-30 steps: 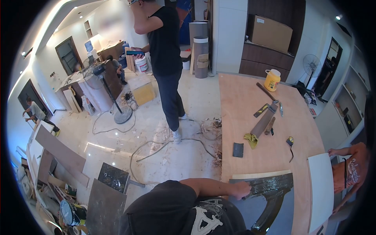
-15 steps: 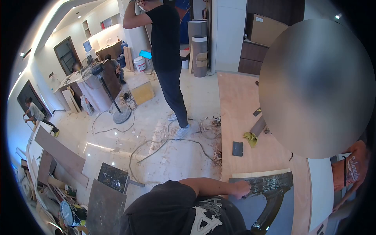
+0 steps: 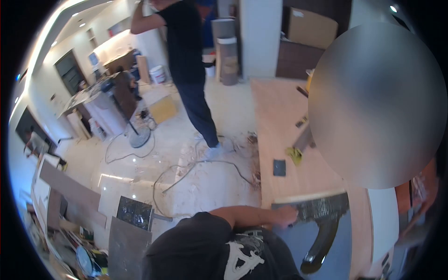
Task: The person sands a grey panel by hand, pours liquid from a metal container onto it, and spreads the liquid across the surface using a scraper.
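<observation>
My left hand [image 3: 286, 215] reaches across from the left over a grey-blue sheet [image 3: 294, 249] on the workbench. Its fingers are closed, and what they hold is too blurred to make out. Right beside the hand, a wet, dark, glue-like layer [image 3: 322, 207] covers the sheet's far strip in streaks. From that layer a thick curved trail [image 3: 326, 238] of the same shiny stuff runs toward me. My right hand is out of view.
A light plywood top [image 3: 298, 182] carries a dark square pad [image 3: 279, 167] and a yellow-green cloth [image 3: 294, 155]. At right is a co-worker's arm [image 3: 422, 186], mostly behind a blurred disc. A standing person [image 3: 186, 51], cables [image 3: 224, 163] and debris are on the floor at left.
The view has tilted and shifted slightly. My left hand has moved a little toward the sheet's far edge, still closed. The curved trail's near end now shows more fully.
</observation>
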The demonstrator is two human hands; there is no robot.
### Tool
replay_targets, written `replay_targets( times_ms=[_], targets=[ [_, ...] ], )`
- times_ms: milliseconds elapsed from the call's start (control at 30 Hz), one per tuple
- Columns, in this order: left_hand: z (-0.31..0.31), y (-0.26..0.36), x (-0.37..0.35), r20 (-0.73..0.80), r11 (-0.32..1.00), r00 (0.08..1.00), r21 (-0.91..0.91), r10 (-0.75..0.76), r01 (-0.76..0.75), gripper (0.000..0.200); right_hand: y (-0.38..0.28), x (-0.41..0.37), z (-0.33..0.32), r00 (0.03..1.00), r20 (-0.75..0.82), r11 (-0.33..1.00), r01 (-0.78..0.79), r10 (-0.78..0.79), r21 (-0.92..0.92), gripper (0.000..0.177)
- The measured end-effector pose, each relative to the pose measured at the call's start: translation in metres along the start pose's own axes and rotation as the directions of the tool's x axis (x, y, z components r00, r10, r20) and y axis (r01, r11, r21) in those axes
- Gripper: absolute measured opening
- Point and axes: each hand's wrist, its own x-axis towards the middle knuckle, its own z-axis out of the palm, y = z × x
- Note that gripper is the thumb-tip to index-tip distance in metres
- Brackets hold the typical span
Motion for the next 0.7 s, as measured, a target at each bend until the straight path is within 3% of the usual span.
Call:
replay_targets(
  times_ms=[67,100,133,167,200,267,367,467,600,700],
  targets=[
    [-0.03,0.001,-0.008,0.026,0.998,0.998,-0.023,0.05,-0.05,0.025,0.042,0.011,0.045,0.997,-0.014,0.989,-0.077,0.075,-0.124,0.073],
    [-0.003,-0.01,-0.003,0.021,0.994,0.997,-0.078,0.072,-0.07,0.019,0.082,0.004,0.032,0.993,-0.027,0.971,-0.12,0.117,-0.208,0.073],
    [0.005,-0.014,-0.003,0.039,0.994,0.994,-0.041,0.102,-0.1,0.019,0.053,0.002,-0.013,0.987,-0.039,0.942,-0.161,0.156,-0.296,0.073],
    [-0.012,-0.009,-0.011,0.046,0.997,0.996,-0.004,0.083,-0.083,0.02,0.013,0.002,-0.074,0.865,0.345,0.838,-0.142,0.364,-0.527,0.076],
    [-0.026,-0.005,-0.017,0.088,0.996,0.992,0.004,0.086,-0.087,0.021,-0.01,0.008,-0.108,0.796,0.48,0.831,-0.05,0.368,-0.555,0.079],
    [-0.032,-0.001,-0.024,0.099,0.997,0.993,0.02,0.07,-0.073,0.02,-0.021,-0.002,-0.098,0.814,0.275,0.824,-0.375,0.513,-0.425,0.081],
    [-0.026,0.0,-0.037,0.115,0.993,0.991,0.086,0.065,-0.075,0.02,-0.033,0.001,-0.108,0.796,0.293,0.817,-0.386,0.529,-0.428,0.081],
    [-0.042,0.006,-0.041,0.253,0.996,0.968,0.084,0.012,-0.034,0.027,-0.04,0.005,-0.119,0.789,0.3,0.819,-0.398,0.536,-0.414,0.08],
    [-0.047,-0.001,-0.044,0.11,0.997,0.993,0.06,0.046,-0.053,0.015,-0.042,0.007,-0.121,0.786,0.309,0.826,-0.41,0.535,-0.387,0.08],
    [-0.057,-0.019,-0.032,0.034,0.998,0.999,-0.058,-0.033,0.035,0.013,-0.041,0.005,-0.119,0.782,0.318,0.828,-0.411,0.536,-0.382,0.081]
  ],
)
